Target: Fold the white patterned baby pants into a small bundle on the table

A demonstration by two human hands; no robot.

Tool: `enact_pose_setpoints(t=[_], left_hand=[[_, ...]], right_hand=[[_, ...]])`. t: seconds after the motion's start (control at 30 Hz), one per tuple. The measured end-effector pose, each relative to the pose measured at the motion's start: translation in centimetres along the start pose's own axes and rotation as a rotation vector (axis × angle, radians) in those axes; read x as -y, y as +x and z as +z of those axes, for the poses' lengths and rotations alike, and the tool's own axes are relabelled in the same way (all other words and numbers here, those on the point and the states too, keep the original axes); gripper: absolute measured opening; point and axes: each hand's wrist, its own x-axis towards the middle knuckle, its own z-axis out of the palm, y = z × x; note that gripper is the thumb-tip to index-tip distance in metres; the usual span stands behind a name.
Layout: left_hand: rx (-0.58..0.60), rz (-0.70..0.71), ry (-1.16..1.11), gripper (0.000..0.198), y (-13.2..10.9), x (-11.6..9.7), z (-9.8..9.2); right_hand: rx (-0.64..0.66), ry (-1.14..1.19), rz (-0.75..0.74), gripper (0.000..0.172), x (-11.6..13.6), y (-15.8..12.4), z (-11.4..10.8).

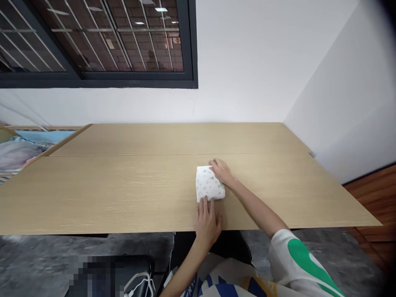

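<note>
A folded white cloth with a small scattered print (208, 185) lies flat on the light wooden table (123, 185), near its front edge. My left hand (207, 220) rests at the near edge of the cloth, its fingers apart and pointing away from me, the fingertips touching the fabric. At the cloth's far right corner is my right hand (221, 171), with bent fingers lying on the corner and the palm over the right edge. Whether the right fingers pinch any fabric is hard to make out.
Behind the table stand a white wall (241, 62) and a barred window (123, 37). Bedding (18, 152) shows at the far left. Below the front edge are a dark seat (123, 264) with a white cable (140, 280), and brown wood panels (374, 198) at right.
</note>
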Motion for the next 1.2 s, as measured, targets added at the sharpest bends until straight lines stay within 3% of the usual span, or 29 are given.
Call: enact_pose_setpoints(t=[0.07, 0.17, 0.27, 0.43, 0.73, 1.0, 1.2], left_hand=[[0.011, -0.008, 0.017, 0.06, -0.2, -0.2, 0.1], [0.003, 0.007, 0.03, 0.055, -0.5, -0.1, 0.1], [-0.015, 0.029, 0.044, 0.048, -0.7, 0.2, 0.3], [-0.011, 0.02, 0.04, 0.047, -0.8, 0.2, 0.5], [0.04, 0.027, 0.023, 0.064, -0.6, 0.3, 0.0], [0.07, 0.017, 0.023, 0.067, -0.7, 0.2, 0.0], [0.063, 0.036, 0.021, 0.063, -0.3, 0.4, 0.0]], right_hand=[[0.02, -0.016, -0.185, 0.051, 2.0, -0.9, -0.4], [0.204, 0.124, -0.563, 0.06, 5.5, -3.2, -0.9], [0.364, 0.23, -0.721, 0.061, 7.2, -5.5, -0.6], [0.423, 0.163, -0.683, 0.059, 5.5, -6.2, 1.1], [0.314, -0.031, -0.577, 0.062, 0.4, -1.2, 3.4], [0.316, -0.087, -0.501, 0.063, -2.1, 1.7, 2.6], [0.135, -0.131, -0.391, 0.059, -1.1, 1.1, 1.6]])
